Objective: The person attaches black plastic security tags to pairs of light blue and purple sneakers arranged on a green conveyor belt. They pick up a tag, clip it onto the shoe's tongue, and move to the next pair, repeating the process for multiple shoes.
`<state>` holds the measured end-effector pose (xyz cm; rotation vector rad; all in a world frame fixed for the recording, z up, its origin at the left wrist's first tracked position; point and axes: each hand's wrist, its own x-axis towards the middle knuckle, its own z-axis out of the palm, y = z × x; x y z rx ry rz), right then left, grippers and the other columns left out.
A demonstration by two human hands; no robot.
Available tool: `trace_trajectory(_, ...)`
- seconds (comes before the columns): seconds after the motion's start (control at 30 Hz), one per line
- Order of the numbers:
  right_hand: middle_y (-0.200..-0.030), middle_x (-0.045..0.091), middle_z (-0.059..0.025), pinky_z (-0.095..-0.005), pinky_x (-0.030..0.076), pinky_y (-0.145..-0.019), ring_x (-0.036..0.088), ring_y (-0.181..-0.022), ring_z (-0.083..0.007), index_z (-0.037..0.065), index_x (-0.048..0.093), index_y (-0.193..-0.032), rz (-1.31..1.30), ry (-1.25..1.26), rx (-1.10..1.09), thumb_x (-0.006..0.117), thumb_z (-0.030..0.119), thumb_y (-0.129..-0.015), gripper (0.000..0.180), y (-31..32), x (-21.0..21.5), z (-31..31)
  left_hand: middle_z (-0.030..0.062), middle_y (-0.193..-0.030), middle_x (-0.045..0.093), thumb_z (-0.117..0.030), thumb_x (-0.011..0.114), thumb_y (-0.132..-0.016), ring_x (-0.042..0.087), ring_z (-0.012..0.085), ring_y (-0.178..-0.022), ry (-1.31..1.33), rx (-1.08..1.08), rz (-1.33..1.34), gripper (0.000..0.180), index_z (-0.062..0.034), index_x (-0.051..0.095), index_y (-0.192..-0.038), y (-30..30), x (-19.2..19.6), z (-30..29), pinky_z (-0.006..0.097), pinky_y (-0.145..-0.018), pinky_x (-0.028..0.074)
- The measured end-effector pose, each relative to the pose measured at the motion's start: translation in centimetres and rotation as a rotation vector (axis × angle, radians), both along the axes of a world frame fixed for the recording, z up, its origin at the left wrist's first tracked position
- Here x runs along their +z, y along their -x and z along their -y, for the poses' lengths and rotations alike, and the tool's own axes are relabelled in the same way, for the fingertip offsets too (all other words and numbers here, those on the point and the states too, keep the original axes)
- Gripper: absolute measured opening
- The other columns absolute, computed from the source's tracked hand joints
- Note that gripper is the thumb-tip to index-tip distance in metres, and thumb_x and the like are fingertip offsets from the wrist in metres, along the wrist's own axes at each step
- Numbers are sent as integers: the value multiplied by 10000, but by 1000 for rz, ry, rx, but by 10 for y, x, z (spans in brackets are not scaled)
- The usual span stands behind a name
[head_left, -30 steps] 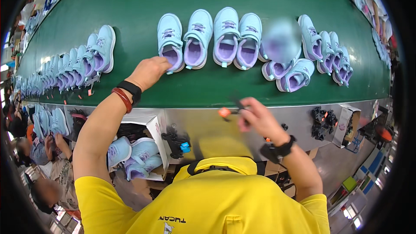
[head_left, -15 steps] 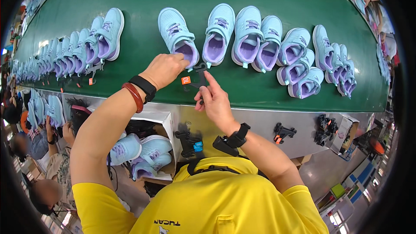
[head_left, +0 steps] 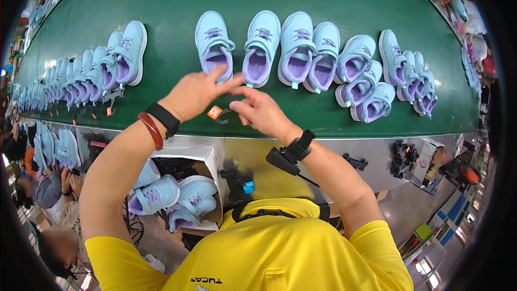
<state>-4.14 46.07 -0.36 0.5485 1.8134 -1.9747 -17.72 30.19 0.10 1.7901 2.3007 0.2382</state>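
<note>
Two light blue sneakers with purple linings, a left one point(head_left: 211, 32) and a right one point(head_left: 264, 27), lie toes away on the green work surface point(head_left: 177, 0). Over the left sneaker's heel is my left hand point(head_left: 194, 94), its fingers spread and slightly blurred. My right hand point(head_left: 264, 112) pinches a small black plastic shoe hanger point(head_left: 222, 120), partly hidden by the fingers. An orange tag point(head_left: 214, 112) sits on that hanger, just below my left hand. The fingertips of both hands nearly meet behind the sneakers' heels.
More matching sneakers stand to the right point(head_left: 296, 37) and in a long row at left point(head_left: 129, 54). Below the surface's edge are black hangers point(head_left: 235, 183) with a blue tag and a carton point(head_left: 212, 156) of sneakers. Another person's hands point(head_left: 70, 180) show at lower left.
My left hand has come off the left sneaker's collar and its fingers have spread toward the right hand. The hanger has turned over and shifted left, and my right hand has closed in.
</note>
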Motion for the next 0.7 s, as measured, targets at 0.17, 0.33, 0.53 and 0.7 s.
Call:
trace_trajectory(0.17, -1006, 612, -122, -418, 495, -696, 591, -848, -354, 33, 576, -1033, -633, -819, 14, 590, 120, -858, 196, 7, -1, -26, 147, -1069, 592, -140, 597, -820, 640, 328, -727, 148, 64, 155, 456, -237, 504, -1256, 1, -7, 15, 420, -622, 509)
trace_trajectory(0.33, -939, 568, -118, -444, 498, -725, 591, -856, -334, 39, 553, -914, -478, -1021, 407, 652, 103, -790, 171, 13, -23, -43, 165, -967, 622, -21, 518, -831, 621, 365, -749, 207, 224, 253, 336, -152, 588, -1133, -6, 5, 21, 450, -677, 497)
trace_trajectory(0.53, -757, 522, -54, -367, 407, -635, 545, -739, -236, 104, 569, -752, -755, -1286, 443, 728, 272, -734, 232, 29, -18, -40, 206, -863, 644, -21, 471, -827, 625, 387, -809, 92, 363, 358, 296, -96, 640, -1058, -9, -10, 27, 474, -736, 494)
trace_trajectory(0.7, -758, 499, -41, -359, 384, -657, 523, -747, -213, 117, 567, -766, -791, -1299, 508, 713, 290, -746, 228, 31, -12, -42, 206, -949, 654, 62, 492, -765, 615, 393, -874, 126, 406, 398, 360, -51, 633, -1076, -12, -6, 23, 458, -773, 493)
